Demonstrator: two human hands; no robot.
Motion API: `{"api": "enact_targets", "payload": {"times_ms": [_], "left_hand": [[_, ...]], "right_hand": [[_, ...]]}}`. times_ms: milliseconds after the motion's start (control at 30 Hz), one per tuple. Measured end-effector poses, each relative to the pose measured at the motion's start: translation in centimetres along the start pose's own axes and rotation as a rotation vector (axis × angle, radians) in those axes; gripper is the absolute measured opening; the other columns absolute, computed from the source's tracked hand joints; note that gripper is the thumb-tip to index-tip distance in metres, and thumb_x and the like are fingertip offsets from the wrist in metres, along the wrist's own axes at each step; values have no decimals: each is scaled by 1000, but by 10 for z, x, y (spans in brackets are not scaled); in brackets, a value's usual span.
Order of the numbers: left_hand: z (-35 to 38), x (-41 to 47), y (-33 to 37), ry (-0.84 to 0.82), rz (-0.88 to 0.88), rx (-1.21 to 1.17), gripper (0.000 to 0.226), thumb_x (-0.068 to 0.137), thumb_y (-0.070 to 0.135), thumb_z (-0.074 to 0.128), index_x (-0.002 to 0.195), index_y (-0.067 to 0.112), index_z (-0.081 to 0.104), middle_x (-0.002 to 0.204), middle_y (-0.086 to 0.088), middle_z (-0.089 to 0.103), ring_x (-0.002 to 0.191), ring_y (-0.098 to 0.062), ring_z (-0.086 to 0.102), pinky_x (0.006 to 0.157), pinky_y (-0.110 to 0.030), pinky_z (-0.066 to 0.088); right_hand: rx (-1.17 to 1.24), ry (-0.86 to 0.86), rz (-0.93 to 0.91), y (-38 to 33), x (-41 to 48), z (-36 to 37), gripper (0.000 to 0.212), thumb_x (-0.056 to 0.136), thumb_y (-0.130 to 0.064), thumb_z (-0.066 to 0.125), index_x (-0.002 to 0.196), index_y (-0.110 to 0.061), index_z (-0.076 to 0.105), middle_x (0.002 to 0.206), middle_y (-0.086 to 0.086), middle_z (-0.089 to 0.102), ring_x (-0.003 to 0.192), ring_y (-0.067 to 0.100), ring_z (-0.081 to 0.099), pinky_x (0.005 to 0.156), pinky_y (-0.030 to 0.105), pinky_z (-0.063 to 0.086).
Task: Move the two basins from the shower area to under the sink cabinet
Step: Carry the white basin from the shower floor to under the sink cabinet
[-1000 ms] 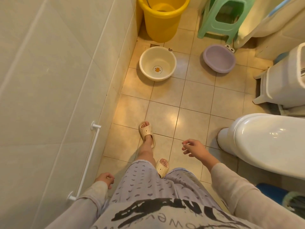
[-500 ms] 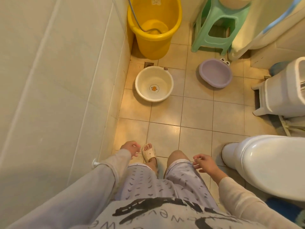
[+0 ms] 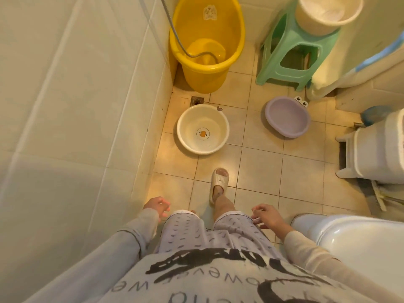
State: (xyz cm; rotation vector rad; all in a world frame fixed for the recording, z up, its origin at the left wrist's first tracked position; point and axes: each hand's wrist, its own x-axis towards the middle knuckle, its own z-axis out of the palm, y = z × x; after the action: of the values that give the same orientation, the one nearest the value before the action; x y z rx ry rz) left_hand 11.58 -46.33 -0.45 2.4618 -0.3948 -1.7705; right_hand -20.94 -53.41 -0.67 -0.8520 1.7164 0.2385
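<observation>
Left hand [image 3: 157,206] empty, fingers loosely spread, low beside tiled wall [image 3: 76,127]. Cream basin [image 3: 202,129] on floor [image 3: 260,162] near wall, below yellow bucket [image 3: 207,47] holding hose [image 3: 175,33]. Slippered foot [image 3: 219,182] between hands, short of cream basin. Right hand [image 3: 267,217] empty, fingers loosely curled, beside toilet [image 3: 358,248]. Purple basin [image 3: 287,116] on floor right of cream one, apart, below green stool [image 3: 293,51].

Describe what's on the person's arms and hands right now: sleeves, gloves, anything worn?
Both arms wear long sleeves in a plain pale fabric with ribbed cuffs at the wrist: the left sleeve reads light grey, the right sleeve cream. The left hand and right hand are bare, no gloves; no rings or watch visible.
</observation>
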Motion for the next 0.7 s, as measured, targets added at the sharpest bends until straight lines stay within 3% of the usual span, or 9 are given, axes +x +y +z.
{"api": "enact_targets", "payload": {"times_ms": [200, 333, 467, 700], "left_hand": [[8, 18, -1, 14, -162, -77, 13, 92, 7, 46, 82, 9, 54, 89, -14, 59, 58, -19, 50, 54, -23, 33], [17, 19, 15, 33, -182, -172, 12, 93, 3, 43, 87, 7, 52, 71, -7, 56, 57, -21, 48, 54, -23, 32], [17, 22, 44, 37, -165, -175, 16, 91, 2, 43, 81, 10, 52, 79, -10, 58, 56, -20, 48, 53, -22, 32], [7, 45, 108, 19, -92, -109, 12, 90, 0, 43, 95, 7, 52, 85, -12, 54, 55, -16, 45, 43, -21, 36]], "right_hand": [[-40, -58, -147, -89, 33, -49, 18, 91, -8, 46, 102, -5, 61, 90, 14, 63, 66, 18, 57, 57, 25, 43], [-100, -85, -160, -122, 50, -72, 17, 91, -7, 47, 102, -5, 60, 92, 15, 63, 70, 21, 58, 58, 26, 42], [-146, -100, -137, -134, 63, -84, 22, 92, -9, 47, 108, -2, 60, 93, 15, 64, 76, 24, 59, 59, 26, 42], [-163, -95, -98, -146, 85, -92, 27, 92, -7, 44, 113, 1, 59, 95, 16, 63, 77, 24, 58, 59, 27, 42]]}}
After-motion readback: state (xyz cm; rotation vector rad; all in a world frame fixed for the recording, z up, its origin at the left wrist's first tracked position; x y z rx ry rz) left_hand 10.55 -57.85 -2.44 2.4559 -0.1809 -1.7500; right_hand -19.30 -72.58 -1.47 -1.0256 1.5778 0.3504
